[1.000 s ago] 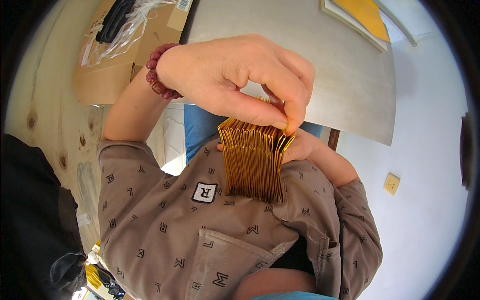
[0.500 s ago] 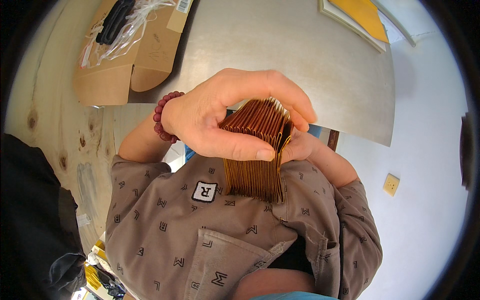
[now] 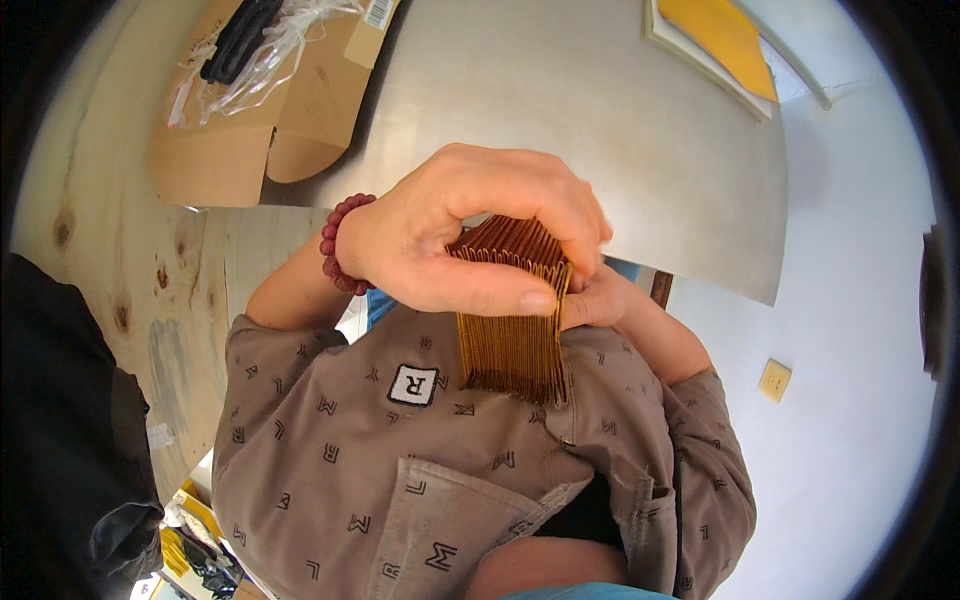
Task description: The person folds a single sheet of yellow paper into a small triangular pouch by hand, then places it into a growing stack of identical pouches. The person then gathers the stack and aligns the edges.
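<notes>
A thick stack of thin folded brown pieces with gold edges (image 3: 512,350) stands upright in front of my chest. My left hand (image 3: 465,220), with a dark red bead bracelet (image 3: 340,245) at its wrist, arches over the stack. Its thumb lies along the near side, and its curled fingers reach round to the right end. At that right end my right hand (image 3: 600,300) presses against the stack; its thumb side shows, while most of its fingers are hidden behind the stack and my left hand. The folds sit close together along the top.
Beyond my hands is a grey metal-topped table (image 3: 560,100). An open cardboard box (image 3: 215,160) at the far left holds a black object and clear plastic strips. A yellow sheet (image 3: 715,35) lies on a white board at the far right. Dark cloth (image 3: 70,400) hangs at the left.
My left fingers have drawn in towards the stack's right end. The pieces there, spread apart before, are now pressed together, and the stack looks narrower.
</notes>
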